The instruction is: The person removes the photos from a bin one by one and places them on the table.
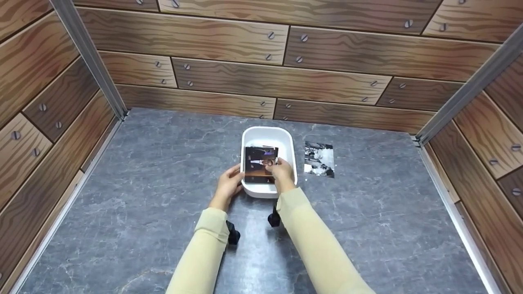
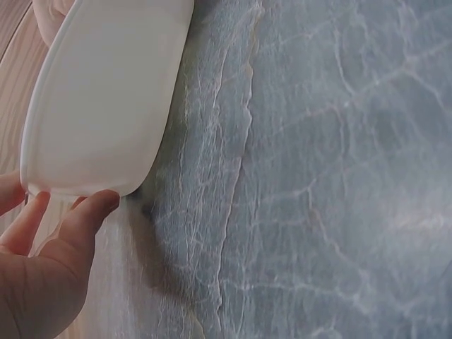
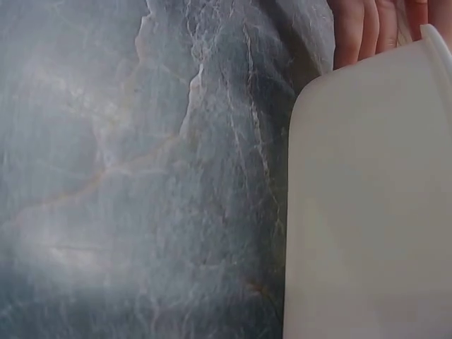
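A: Straight to the grip, and we've got the right hand (image 1: 282, 171) pinching a dark colour print (image 1: 255, 163) near its right edge, thumb on top. Nothing slack there!

B: And where is that print? We see it over the white tray (image 1: 261, 136), its far edge short of the far end; whether it touches the floor, we can't tell.

A: We have the left hand (image 1: 228, 185) against the tray's left side, fingers loosely straight along the outer wall, no tight wrap.

B: There's our worry: with so light a brace, a sideways push on the print could slide the tray. And the print's left edge looks close to the wall, so pressing there might bend it.

A: Out to the right, a black-and-white print (image 1: 319, 159) lies flat on the table (image 1: 155, 196), just beside the tray. If the tray skids that way, we could see it ride over that corner.
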`<state>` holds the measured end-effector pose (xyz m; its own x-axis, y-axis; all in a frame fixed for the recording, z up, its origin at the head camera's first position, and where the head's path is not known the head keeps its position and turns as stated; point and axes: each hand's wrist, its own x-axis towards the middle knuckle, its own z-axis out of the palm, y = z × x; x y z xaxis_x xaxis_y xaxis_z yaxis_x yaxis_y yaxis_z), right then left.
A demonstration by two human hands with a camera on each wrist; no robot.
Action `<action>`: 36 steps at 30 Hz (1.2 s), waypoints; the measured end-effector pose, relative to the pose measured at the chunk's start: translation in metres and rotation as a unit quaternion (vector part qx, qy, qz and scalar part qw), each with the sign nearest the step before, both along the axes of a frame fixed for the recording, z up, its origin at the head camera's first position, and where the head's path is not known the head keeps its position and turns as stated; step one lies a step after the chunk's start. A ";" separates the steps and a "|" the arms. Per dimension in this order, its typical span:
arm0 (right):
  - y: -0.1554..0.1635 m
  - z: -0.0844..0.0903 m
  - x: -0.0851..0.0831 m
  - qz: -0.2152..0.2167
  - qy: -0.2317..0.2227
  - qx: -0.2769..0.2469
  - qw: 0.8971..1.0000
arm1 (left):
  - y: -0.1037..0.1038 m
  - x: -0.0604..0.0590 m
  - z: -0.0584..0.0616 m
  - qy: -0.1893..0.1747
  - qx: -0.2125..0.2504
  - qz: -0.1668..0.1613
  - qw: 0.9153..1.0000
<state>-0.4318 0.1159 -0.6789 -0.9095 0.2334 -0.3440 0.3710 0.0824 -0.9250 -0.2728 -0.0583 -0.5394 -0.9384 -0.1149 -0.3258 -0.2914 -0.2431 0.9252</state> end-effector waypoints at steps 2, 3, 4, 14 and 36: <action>-0.003 0.018 0.013 0.013 0.005 0.007 1.000 | 0.000 0.000 0.000 0.000 -0.001 -0.001 1.000; -0.005 0.023 0.017 0.011 0.011 0.017 1.000 | 0.000 0.000 0.001 -0.001 0.000 -0.001 1.000; -0.005 0.026 0.020 0.020 0.016 0.018 1.000 | 0.000 0.000 0.001 -0.001 0.000 -0.001 1.000; -0.008 0.024 0.012 0.028 -0.030 0.127 0.991 | 0.000 -0.001 -0.001 0.000 0.000 -0.009 1.000; -0.027 0.143 0.099 -0.008 0.036 0.169 0.985 | -0.001 0.001 -0.001 0.005 0.003 -0.001 1.000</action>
<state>-0.3329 0.0890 -0.5360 -0.9238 0.3382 -0.1793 0.3098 0.3853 -0.8693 -0.2718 -0.0590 -0.5407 -0.9416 -0.1106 -0.3181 -0.2836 -0.2489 0.9261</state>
